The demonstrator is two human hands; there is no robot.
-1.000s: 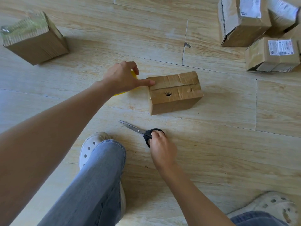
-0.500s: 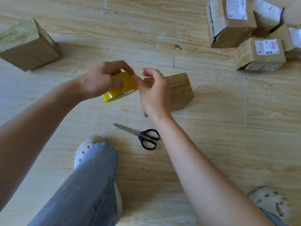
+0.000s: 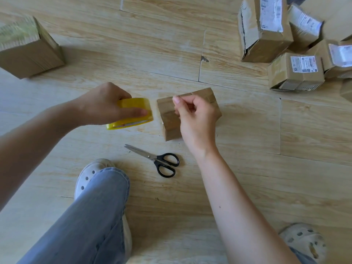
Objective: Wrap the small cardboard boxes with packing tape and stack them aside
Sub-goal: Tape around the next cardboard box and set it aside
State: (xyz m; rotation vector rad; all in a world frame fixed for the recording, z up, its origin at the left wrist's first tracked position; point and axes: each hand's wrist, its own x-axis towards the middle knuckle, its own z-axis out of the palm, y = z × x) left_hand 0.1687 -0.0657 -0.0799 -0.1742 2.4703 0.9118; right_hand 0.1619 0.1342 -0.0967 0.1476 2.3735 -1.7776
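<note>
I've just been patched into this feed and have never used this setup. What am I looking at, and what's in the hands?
No robot here: one camera on a person's head looks down at their bare hands and the wooden floor. The left hand grips a yellow tape roll. The right hand hovers, fingers pinched, over a small cardboard box; whether it holds clear tape, I cannot tell. Scissors lie nearer the person, a taped box far left, labelled boxes upper right.

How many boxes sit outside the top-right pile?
2: the taped box at upper left, and the centre box partly hidden by the right hand. Others may be off-frame.
</note>
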